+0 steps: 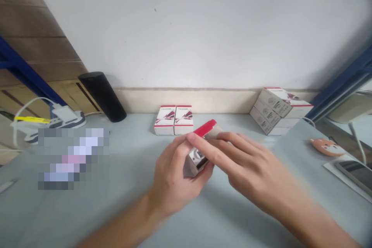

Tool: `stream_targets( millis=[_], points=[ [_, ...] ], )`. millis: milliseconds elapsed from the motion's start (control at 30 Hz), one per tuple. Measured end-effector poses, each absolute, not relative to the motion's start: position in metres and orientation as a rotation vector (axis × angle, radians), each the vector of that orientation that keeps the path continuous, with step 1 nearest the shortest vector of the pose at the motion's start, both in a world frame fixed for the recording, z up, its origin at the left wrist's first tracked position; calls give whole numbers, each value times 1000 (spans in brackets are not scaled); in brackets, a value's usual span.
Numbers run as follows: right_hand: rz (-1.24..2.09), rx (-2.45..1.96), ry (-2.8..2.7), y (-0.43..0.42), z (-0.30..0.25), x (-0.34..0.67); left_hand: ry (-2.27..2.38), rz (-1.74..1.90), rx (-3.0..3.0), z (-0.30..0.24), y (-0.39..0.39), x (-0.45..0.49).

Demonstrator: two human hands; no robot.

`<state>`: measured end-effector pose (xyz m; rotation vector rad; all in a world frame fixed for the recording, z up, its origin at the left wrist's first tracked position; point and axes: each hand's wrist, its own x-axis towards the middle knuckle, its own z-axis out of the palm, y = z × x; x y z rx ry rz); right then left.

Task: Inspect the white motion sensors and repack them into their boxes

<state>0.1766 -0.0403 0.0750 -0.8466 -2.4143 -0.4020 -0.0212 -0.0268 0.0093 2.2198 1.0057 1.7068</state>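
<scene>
My left hand [176,170] is wrapped around a small white and red cardboard box [198,161], held tilted above the table. The near end of the box looks open, with metallic and dark contents partly showing. A red flap [205,127] stands up at its far side. Over the box reaches my right hand [247,159], its fingers stretched out. Its index fingertip meets the left hand's fingers at the box edge, while the other fingers lie by the flap. The right thumb is hidden.
Two similar boxes [173,120] stand side by side near the wall. More are stacked [271,112] at the back right. A black cylinder [103,97] and a power strip [68,118] are at left. A phone [356,174] and an orange animal-faced item [327,147] lie at right.
</scene>
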Motion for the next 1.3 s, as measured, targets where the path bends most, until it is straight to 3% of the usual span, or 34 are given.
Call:
stream_targets(
  millis=[233,367,500,733,1300],
  points=[
    [-299,-822,-2349,-29,61,183,1033,1831,2212,6,-15,-21],
    [-161,-875,-2016,-20,58,183,921,1928,2007,-6,-7,-21],
    [244,-1011,-1921,-13,57,185,908,1821,1869,-8,-4,-22],
    [891,-879,-1770,-3,44,179,754,1630,2093,-9,6,-36],
    [421,-733,-1932,-3,37,175,653,1661,2210,-7,20,-37]
  ],
)
